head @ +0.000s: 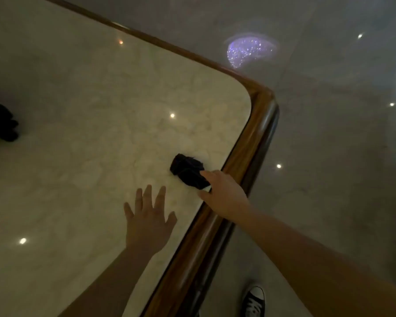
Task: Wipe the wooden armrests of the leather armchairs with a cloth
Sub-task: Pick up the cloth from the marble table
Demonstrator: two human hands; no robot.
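- Marble tabletop (89, 133) with wooden edge (256, 133) lay dimly lit.
- Right hand (224, 193) gripped a black cloth (188, 171) on it.
- Left hand (149, 216) hovered, fingers spread.

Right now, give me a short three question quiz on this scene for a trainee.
1. True or false: the left hand lies flat and empty on the marble tabletop.
2. Which hand touches the dark cloth?
3. Multiple choice: the cloth lies A) on the floor, B) on the marble near the wooden edge, C) on the shoe.

Key: 1 true. 2 the right hand, fingers on the cloth's near end. 3 B.
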